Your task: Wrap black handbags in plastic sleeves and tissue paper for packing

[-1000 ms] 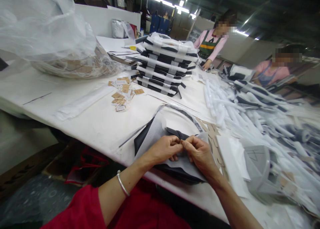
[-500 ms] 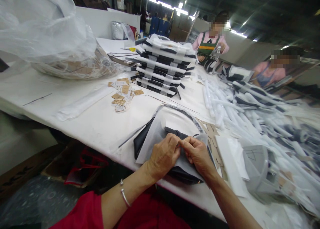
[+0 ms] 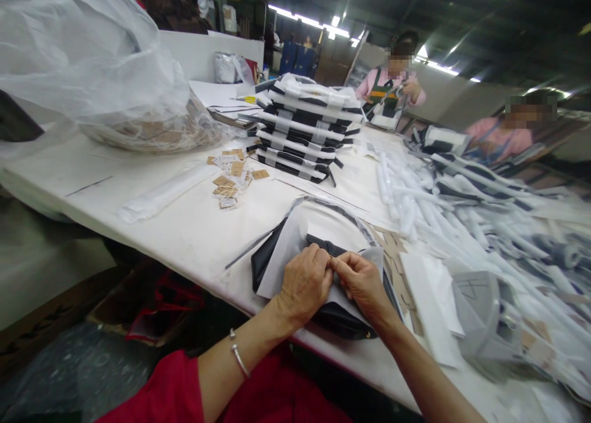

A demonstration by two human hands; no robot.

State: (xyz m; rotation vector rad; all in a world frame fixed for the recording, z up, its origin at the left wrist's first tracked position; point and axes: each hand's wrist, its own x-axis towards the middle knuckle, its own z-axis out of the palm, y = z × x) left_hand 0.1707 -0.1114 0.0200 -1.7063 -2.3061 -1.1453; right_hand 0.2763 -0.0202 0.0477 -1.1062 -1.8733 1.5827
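Observation:
A black handbag (image 3: 264, 263) lies at the table's near edge, with a thin white sheet (image 3: 287, 241) spread over its front. Its handle (image 3: 339, 206), wrapped in clear film, arches away from me. Both my left hand (image 3: 302, 284) and my right hand (image 3: 362, 281) are closed over the middle of the bag, fingertips meeting just below a dark strap (image 3: 323, 243). The left fingers are curled in, and the right thumb and forefinger pinch. Whatever small thing sits between the fingertips is too hidden to name.
Brown and white tags (image 3: 235, 173) lie loose beyond the bag. Behind them rises a stack of wrapped bags (image 3: 307, 133). A large plastic sack (image 3: 115, 72) fills the left; a grey tape dispenser (image 3: 480, 306) stands right, near white wrapped tubes (image 3: 415, 195). Two people work across the table.
The view has shifted slightly. My hands stay at the same spot on the bag, fingertips still together. The far person in the green apron has lifted a bag higher.

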